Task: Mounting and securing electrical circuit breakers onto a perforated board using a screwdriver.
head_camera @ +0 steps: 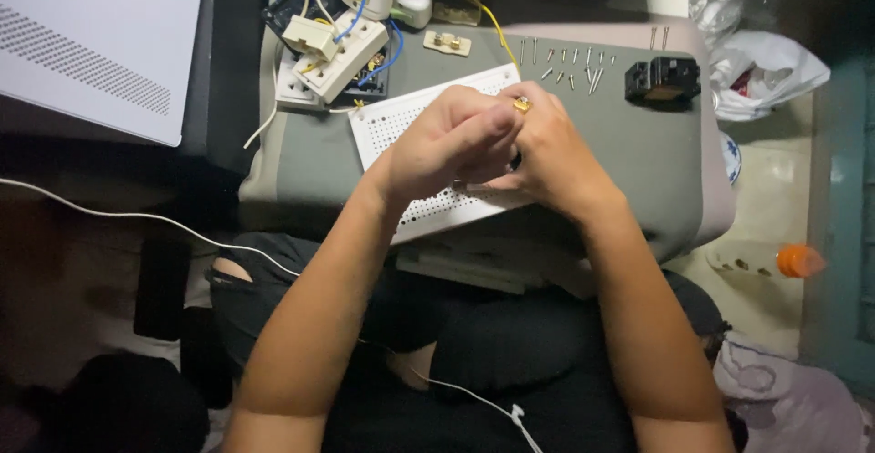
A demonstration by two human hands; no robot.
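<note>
Both hands, left hand (451,138) and right hand (547,148), pinch a tiny, light, rigid part together, grip pressed closed, above the white perforated board (401,125); screws (570,66) lie beyond the board.

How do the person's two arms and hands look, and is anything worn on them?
Both forearms are bare, with no sleeves, gloves or watch visible. The right hand wears a gold-coloured ring on one finger. The left hand shows nothing worn.
</note>
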